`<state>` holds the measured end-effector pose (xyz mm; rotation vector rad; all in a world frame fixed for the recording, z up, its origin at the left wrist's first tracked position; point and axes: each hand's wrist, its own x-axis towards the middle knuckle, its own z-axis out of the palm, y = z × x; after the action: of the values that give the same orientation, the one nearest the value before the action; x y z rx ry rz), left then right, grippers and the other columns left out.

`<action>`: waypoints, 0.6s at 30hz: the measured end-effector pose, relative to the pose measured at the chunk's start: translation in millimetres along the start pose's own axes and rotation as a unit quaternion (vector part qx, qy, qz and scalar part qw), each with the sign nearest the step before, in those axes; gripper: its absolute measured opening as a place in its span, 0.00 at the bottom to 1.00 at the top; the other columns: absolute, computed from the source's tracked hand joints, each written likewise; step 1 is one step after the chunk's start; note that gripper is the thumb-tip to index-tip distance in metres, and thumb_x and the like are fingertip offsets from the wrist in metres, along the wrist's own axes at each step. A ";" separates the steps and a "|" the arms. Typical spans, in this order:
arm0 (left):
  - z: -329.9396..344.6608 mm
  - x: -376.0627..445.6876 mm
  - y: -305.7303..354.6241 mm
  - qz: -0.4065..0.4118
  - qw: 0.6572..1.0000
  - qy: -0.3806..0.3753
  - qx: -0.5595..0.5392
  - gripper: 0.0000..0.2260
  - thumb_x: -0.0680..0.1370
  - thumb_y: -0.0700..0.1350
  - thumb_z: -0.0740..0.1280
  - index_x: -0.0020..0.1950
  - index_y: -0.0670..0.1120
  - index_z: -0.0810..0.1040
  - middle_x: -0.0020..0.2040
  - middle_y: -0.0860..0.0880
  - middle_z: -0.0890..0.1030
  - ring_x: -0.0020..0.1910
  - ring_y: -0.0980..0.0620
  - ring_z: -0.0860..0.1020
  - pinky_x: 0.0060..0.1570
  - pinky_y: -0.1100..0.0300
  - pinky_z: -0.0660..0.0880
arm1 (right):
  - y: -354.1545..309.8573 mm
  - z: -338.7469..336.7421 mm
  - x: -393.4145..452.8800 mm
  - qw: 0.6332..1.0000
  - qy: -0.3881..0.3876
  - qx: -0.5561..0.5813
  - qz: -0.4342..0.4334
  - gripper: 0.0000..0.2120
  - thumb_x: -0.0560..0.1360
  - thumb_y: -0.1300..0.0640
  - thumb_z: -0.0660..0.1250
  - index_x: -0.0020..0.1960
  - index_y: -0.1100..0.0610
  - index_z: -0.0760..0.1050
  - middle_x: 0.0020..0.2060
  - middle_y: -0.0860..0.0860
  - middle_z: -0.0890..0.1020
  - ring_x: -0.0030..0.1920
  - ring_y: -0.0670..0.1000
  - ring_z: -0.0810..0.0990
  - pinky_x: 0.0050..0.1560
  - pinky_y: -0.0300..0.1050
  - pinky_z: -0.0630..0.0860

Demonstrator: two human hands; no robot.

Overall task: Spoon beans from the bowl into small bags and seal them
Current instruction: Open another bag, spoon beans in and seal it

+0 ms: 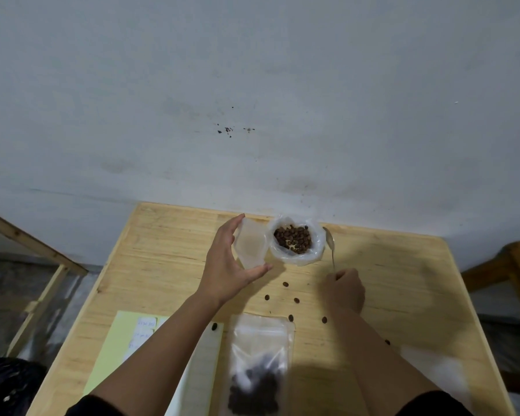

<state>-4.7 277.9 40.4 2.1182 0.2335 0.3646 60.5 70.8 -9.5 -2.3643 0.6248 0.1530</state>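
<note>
We see a wooden table (403, 280) set vs a grey wall (252, 85), w/ both arms reaching fwd over it. The bowl (294, 241), lined w/ clear plastic and holding brown beans (293, 239), sits near the far edge, approx in the middle, between the two hands.

Our left hand (228, 265) is spread wide, thumb and fingers curved around an empty small bag (250, 246) that stands just left of the bowl, touching its plastic rim. Fingertips meet the bag's top corner, thumb meets its bottom corner; so the hand pinches the bag by its edges, not closed tight.

Our right hand (344, 291) is closed on the handle end of a spoon (330, 244). The spoon lies just right of the bowl, its head up beside the rim, handle running back toward us into the fist. We can't tell whether the head rests on the table or is slightly lifted.

Loose beans (285, 284) are scattered on the table between the hands and nearer us. Closer still, a filled bag (258, 367) lies flat w/ dark beans in its lower part, between the forearms. Left of it, under the left forearm, lies a yellow sheet (114, 349) w/ white labels (143, 328).
</note>
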 end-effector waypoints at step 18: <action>19.3 -0.4 -11.6 -0.036 0.999 -0.008 -0.009 0.46 0.61 0.50 0.81 0.73 0.49 0.61 0.66 0.56 0.66 0.64 0.61 0.66 0.62 0.67 0.65 | -23.3 -41.7 -11.4 0.908 0.082 0.258 -0.318 0.08 0.75 0.51 0.59 0.43 0.51 0.75 0.33 0.49 0.80 0.35 0.47 0.77 0.36 0.28 0.69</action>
<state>1.4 268.9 20.6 2.0884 0.2941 0.3059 59.3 63.7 39.1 -1.9443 -0.0667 -0.4528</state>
